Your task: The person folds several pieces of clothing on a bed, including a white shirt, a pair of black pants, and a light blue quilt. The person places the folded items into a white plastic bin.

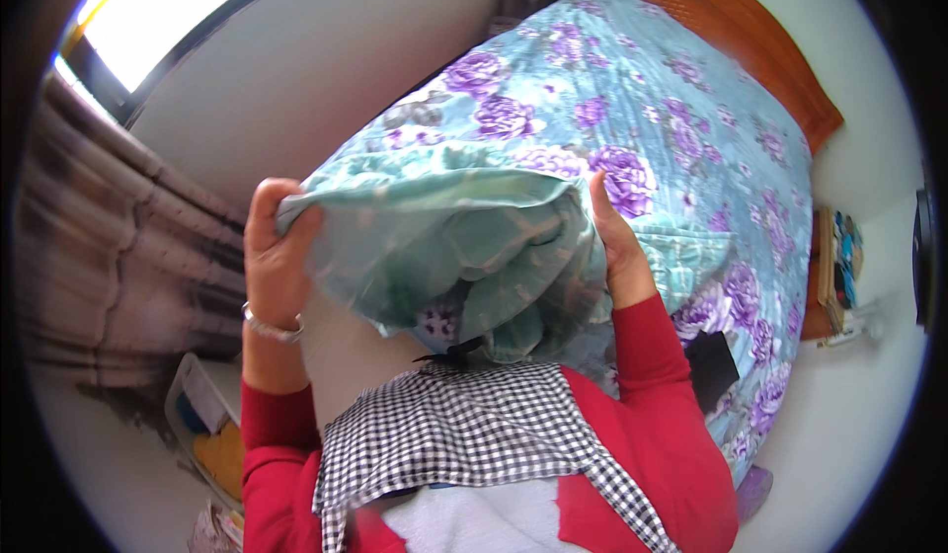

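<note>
A pale green plush garment (518, 264) with light check lines hangs in front of my chest, its wide opening facing me. My left hand (280, 249) pinches the hem at the left corner, thumb and fingers closed over the edge. At the opposite side my right hand (621, 249) holds the cloth with the thumb up along the outside; its other fingers are hidden by the fabric. The inside of the garment shows folded and bunched layers. More green checked cloth (685, 253) rests on the bed beyond my right wrist; whether it joins the held piece is unclear.
A bed with a blue, purple-flowered cover (711, 175) and wooden headboard (740, 20) stands ahead and right. A black flat item (712, 371) lies on it. Curtains (111, 234) hang at left, above a white bin (181, 405) holding cloths. A bedside shelf (822, 271) stands at right.
</note>
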Demonstrator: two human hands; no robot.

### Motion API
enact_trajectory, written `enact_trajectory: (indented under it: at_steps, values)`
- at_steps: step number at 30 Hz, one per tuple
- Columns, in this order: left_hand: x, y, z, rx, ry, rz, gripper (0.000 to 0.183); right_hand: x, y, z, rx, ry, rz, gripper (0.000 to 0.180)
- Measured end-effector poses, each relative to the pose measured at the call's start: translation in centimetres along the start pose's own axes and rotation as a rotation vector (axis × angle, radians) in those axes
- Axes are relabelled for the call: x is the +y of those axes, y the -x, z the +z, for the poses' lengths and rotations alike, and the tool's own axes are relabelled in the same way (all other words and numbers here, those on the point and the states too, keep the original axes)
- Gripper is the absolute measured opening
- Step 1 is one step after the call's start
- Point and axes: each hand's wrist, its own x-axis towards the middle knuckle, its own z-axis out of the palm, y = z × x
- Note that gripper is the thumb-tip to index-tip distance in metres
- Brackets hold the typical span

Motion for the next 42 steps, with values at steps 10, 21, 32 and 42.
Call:
enact_trajectory:
  at_steps: [10, 21, 32, 42]
  values:
    - [2.0, 1.0, 8.4, -1.062, -0.111, 0.096, 0.017, -3.6, -2.5, 3.3, 0.207, 0.464, -0.334, 0.014]
    - [-3.7, -2.0, 10.0, -0.486, -0.562, 0.469, 0.027, 1.8, -1.1, 6.1, -0.261, 0.662, -0.050, 0.028]
    - [-5.1, -1.3, 12.1, -0.567, -0.531, -0.227, 0.028, 2.0, 0.8, 4.5, -0.240, 0.669, -0.125, 0.036]
    - [-5.7, -3.2, 13.4, -0.316, -0.317, -0.022, 0.009, 5.0, 3.4, -1.7, 0.345, 1.704, -0.560, 0.022]
